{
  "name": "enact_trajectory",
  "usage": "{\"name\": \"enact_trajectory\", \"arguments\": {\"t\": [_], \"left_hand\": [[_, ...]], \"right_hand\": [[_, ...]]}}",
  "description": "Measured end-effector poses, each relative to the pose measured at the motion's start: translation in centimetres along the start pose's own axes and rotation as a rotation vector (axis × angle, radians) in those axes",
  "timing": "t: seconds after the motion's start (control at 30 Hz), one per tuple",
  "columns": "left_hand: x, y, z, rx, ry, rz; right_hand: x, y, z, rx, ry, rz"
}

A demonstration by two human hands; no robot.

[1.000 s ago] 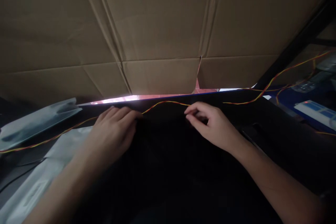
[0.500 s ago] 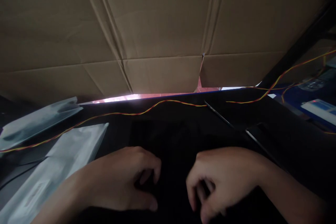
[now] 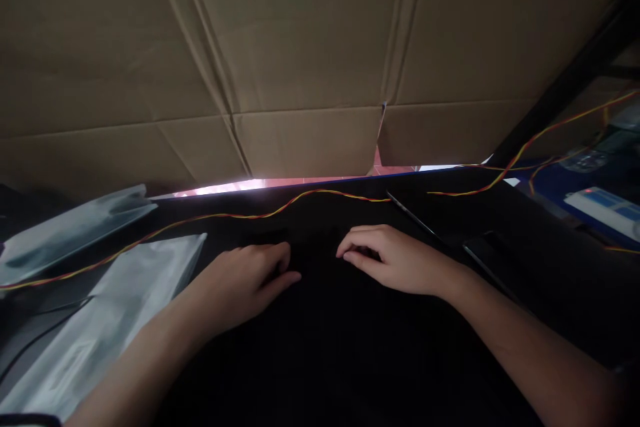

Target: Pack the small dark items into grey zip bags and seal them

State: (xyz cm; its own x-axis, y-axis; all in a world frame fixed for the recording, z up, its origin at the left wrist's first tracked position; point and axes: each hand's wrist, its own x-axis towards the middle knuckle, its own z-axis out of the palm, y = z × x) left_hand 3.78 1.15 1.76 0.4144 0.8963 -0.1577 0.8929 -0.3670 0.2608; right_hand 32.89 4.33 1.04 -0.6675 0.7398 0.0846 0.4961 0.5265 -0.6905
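My left hand (image 3: 250, 280) lies low over the dark surface (image 3: 320, 347), its fingers curled down and the thumb held apart from them. I see nothing in it. Opposite, my right hand (image 3: 377, 257) is bent inward, with thumb tip and fingertips close together. Whatever it may pinch is lost in the black beneath. A short dark gap separates the two hands. Left of my left forearm lies a pale plastic sleeve (image 3: 145, 273) with a label. Beyond my right forearm is a dark flat thing with a shiny edge (image 3: 487, 267).
A twisted red-yellow wire (image 3: 215, 216) crosses behind the hands. Cardboard (image 3: 305, 47) rises at the back. A second plastic packet (image 3: 80, 227) lies far left, and a thin dark rod (image 3: 413, 215) behind my right hand. A white and blue device (image 3: 605, 207) stands at right.
Both hands have moved forward, away from me. My right hand also shifted left, and its thumb and fingertips now show close together. The things around them stay put.
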Motion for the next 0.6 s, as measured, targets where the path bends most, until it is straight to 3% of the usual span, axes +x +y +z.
{"name": "enact_trajectory", "arguments": {"t": [0.13, 0.23, 0.33, 0.47, 0.6], "left_hand": [[0.0, -0.9, -0.1, 0.046, 0.065, -0.059], [0.0, -1.4, -0.2, 0.044, 0.073, -0.064], [0.1, -1.6, -0.1, 0.041, 0.068, -0.077], [0.2, -1.5, -0.1, 0.058, 0.042, -0.080], [0.3, -1.6, -0.2, 0.063, 0.030, -0.095]], "right_hand": [[0.0, 0.1, -0.8, -0.003, 0.087, 0.081], [-0.2, 0.0, -1.5, 0.010, -0.012, 0.162], [-0.6, -0.3, -2.6, 0.102, -0.245, 0.272], [-1.4, -0.6, -4.0, 0.249, -0.629, 0.527], [-2.0, -0.6, -4.0, 0.184, -0.897, 0.699]]}}
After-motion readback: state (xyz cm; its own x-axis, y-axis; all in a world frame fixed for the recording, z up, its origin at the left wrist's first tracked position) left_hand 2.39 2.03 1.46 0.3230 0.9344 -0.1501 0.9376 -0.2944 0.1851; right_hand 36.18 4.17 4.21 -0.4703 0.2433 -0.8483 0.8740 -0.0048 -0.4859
